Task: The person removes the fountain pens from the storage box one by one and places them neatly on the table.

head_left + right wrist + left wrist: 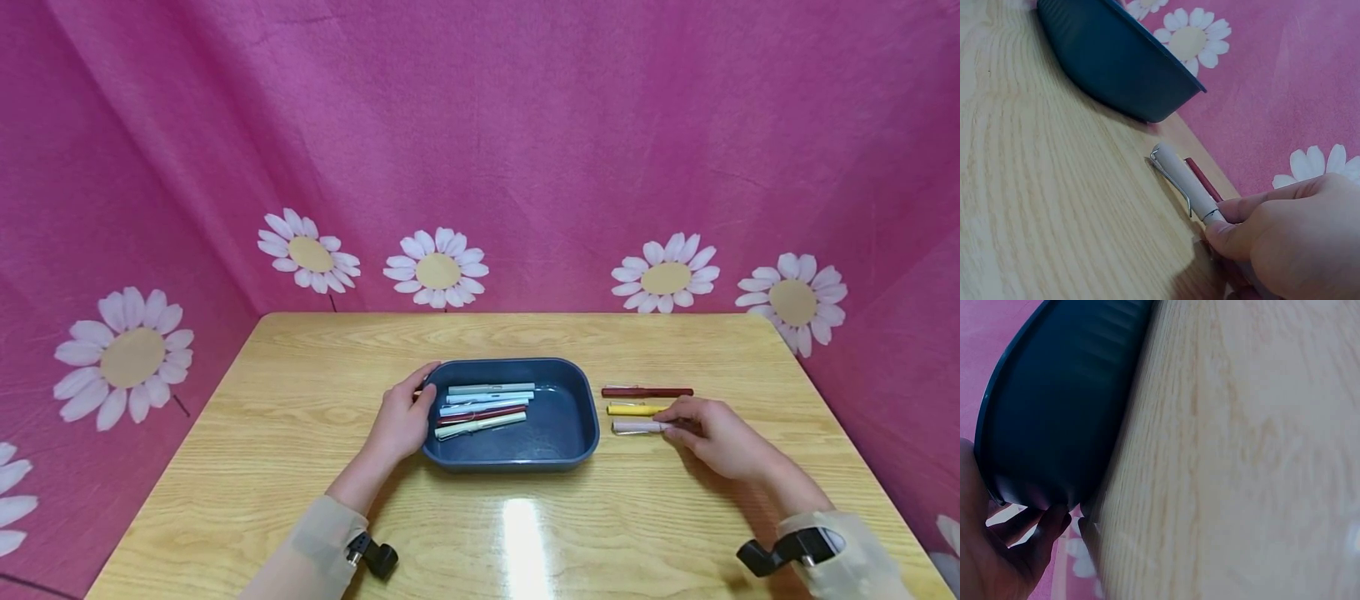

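My left hand (pixel 401 421) grips the left end of a dark blue rectangular basin (pixel 558 427), thumb at the rim and fingers around the outer wall. Several pens lie side by side in the basin's left part, among them a grey pen (pixel 491 388), a dark red pen (pixel 480 415) and a pale green pen (pixel 483 426). To the right of the basin, my right hand (pixel 720 437) pinches a pale lilac pen (pixel 1185 178) with a metal clip, between thumb and fingers. Just behind it lies a yellow pen (pixel 633 410), partly covered by the fingers.
Another dark red pen (pixel 652 392) lies behind the yellow one on the wooden table (pixel 300 475). A pink curtain with white daisies (pixel 480 167) hangs along the table's back edge and both sides. Dark camera mounts (pixel 787 550) sit on the wrists.
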A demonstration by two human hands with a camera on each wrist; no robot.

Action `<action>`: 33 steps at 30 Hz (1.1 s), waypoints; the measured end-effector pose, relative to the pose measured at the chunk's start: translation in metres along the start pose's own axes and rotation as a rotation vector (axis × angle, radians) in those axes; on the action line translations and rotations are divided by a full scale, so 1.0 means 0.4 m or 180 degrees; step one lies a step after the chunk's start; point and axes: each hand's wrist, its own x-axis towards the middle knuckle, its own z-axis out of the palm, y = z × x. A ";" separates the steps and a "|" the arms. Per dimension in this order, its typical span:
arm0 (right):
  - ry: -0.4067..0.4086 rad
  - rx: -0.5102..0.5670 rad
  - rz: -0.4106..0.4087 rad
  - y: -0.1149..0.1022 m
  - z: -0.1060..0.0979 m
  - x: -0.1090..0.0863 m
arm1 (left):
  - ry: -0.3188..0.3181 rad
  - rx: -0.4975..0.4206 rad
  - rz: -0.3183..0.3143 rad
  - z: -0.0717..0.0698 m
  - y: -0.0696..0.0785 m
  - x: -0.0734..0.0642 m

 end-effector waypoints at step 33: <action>0.0315 -0.0108 -0.0599 -0.118 -0.032 0.072 | -0.0003 0.0027 -0.0036 0.000 0.007 -0.004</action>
